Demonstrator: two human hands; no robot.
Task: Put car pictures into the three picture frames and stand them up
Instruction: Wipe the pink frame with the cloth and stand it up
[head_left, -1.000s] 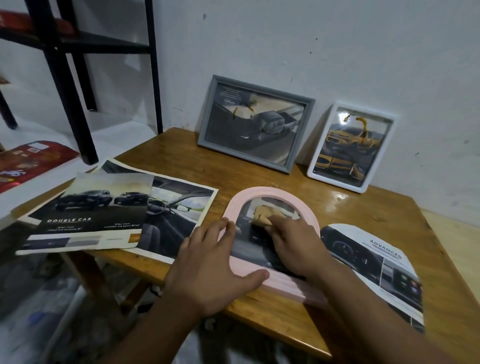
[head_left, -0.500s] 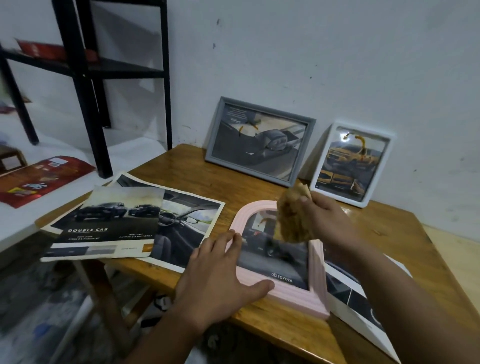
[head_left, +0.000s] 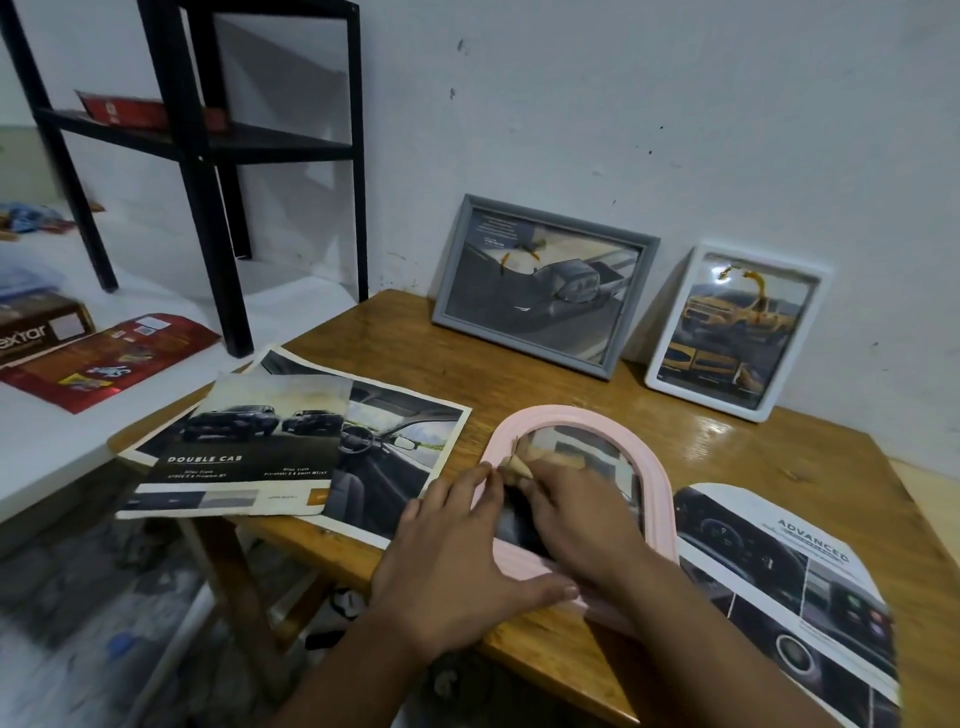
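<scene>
Frames number three on the wooden surface (head_left: 519, 374). At the far side, a grey frame (head_left: 544, 285) and a white frame (head_left: 736, 332) lean upright against the wall, each with a car picture inside. Nearer, a pink arched frame (head_left: 655, 499) lies flat, also with a picture behind its glass. The left hand (head_left: 457, 566) lies spread and flat, fingers on the frame's left edge, thumb along its near edge, gripping nothing. The right hand (head_left: 582, 525) presses on the glass, fingers pinched around a small tan cloth (head_left: 517, 466). Loose car pictures (head_left: 291, 441) are piled to the left; a cut brochure sheet (head_left: 795, 577) lies right of the pink frame.
</scene>
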